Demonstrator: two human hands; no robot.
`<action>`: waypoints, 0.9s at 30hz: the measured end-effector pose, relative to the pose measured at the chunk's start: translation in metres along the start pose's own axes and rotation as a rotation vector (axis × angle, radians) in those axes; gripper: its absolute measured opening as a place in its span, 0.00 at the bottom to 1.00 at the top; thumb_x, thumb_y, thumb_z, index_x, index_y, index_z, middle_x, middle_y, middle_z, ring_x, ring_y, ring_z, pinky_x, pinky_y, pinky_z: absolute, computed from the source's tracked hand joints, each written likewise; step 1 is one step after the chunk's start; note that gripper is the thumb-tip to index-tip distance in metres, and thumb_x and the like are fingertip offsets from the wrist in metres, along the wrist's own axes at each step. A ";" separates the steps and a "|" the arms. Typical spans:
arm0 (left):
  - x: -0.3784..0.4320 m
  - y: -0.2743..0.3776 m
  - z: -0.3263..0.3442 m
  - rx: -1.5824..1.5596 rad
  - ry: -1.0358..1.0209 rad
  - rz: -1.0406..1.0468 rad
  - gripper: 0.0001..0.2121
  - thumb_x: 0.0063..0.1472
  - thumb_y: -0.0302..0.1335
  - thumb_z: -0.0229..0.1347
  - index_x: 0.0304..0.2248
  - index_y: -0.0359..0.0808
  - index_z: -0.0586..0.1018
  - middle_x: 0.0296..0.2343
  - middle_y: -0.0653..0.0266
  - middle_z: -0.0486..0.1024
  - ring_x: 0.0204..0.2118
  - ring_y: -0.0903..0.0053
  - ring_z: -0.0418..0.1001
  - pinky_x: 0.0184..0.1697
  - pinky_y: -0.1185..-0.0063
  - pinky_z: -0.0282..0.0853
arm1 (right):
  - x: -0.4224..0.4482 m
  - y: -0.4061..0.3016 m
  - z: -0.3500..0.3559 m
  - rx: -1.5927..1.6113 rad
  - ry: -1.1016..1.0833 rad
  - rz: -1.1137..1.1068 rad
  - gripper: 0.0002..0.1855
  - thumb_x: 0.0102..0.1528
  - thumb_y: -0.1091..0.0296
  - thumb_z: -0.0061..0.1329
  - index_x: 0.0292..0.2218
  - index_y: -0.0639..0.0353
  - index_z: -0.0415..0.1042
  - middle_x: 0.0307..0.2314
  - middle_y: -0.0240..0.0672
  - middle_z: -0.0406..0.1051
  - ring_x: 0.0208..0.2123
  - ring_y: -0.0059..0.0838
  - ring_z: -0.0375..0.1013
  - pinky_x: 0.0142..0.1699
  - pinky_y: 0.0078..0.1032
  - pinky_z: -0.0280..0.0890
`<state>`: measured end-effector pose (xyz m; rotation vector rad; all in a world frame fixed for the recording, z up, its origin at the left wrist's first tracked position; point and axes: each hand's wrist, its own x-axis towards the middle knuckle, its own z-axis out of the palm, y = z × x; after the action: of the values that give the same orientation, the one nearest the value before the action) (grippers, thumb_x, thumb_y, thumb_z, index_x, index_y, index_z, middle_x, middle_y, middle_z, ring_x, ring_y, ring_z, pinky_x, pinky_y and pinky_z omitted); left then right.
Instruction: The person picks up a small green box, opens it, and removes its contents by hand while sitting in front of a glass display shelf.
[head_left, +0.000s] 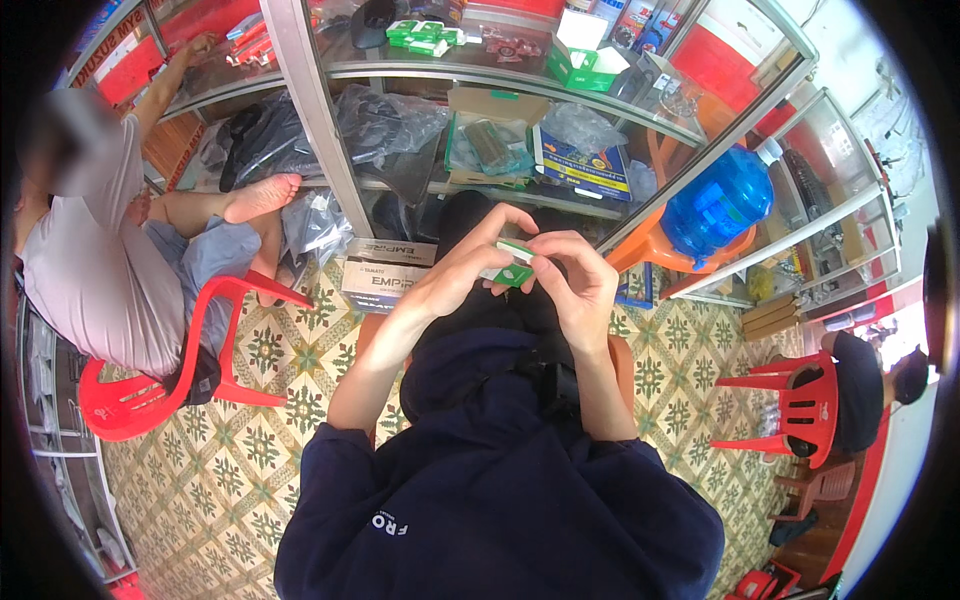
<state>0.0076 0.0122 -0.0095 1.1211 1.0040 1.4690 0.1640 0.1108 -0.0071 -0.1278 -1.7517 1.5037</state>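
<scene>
Above my lap, a small green-and-white cardboard box (516, 276) sits between my two hands. From the left, my left hand (461, 271) grips it, the thumb lying along its upper face and the index finger arched above. My right hand (579, 279) pinches the box's right end between thumb and fingers. Whether the box's flap is open I cannot tell, since fingers cover its edges. Ahead, on the glass case's upper shelf, lie several similar small green boxes (424, 36). An open green carton (586, 69) with a raised white lid stands to their right.
A metal-framed display case (480, 73) stands close before me. At right, a blue water bottle (718, 202) rests on an orange plastic chair (651, 244). A person (105, 255) sits at left on a red chair (199, 330). Cardboard boxes (382, 277) lie beyond my left forearm.
</scene>
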 end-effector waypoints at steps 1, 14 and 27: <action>0.000 0.000 0.000 0.000 -0.001 0.000 0.23 0.59 0.40 0.46 0.50 0.36 0.63 0.28 0.63 0.74 0.27 0.85 0.65 0.28 0.85 0.56 | 0.000 0.001 0.000 0.015 0.002 0.003 0.08 0.56 0.83 0.51 0.39 0.68 0.74 0.37 0.42 0.73 0.30 0.24 0.75 0.34 0.20 0.70; 0.000 -0.005 -0.003 -0.062 -0.049 -0.010 0.25 0.58 0.43 0.45 0.50 0.36 0.60 0.30 0.62 0.73 0.27 0.82 0.65 0.29 0.83 0.57 | -0.001 0.003 -0.001 0.105 -0.007 0.075 0.05 0.58 0.81 0.49 0.37 0.68 0.72 0.38 0.42 0.73 0.31 0.23 0.73 0.35 0.21 0.70; 0.000 -0.004 -0.002 -0.084 0.003 -0.041 0.22 0.57 0.38 0.43 0.48 0.36 0.64 0.29 0.66 0.72 0.26 0.81 0.69 0.28 0.83 0.59 | 0.000 0.007 -0.002 -0.144 -0.053 0.014 0.05 0.58 0.83 0.48 0.38 0.67 0.72 0.40 0.43 0.72 0.35 0.25 0.73 0.36 0.21 0.70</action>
<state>0.0068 0.0128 -0.0136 1.0333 0.9532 1.4668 0.1626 0.1146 -0.0127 -0.1754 -1.9053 1.4016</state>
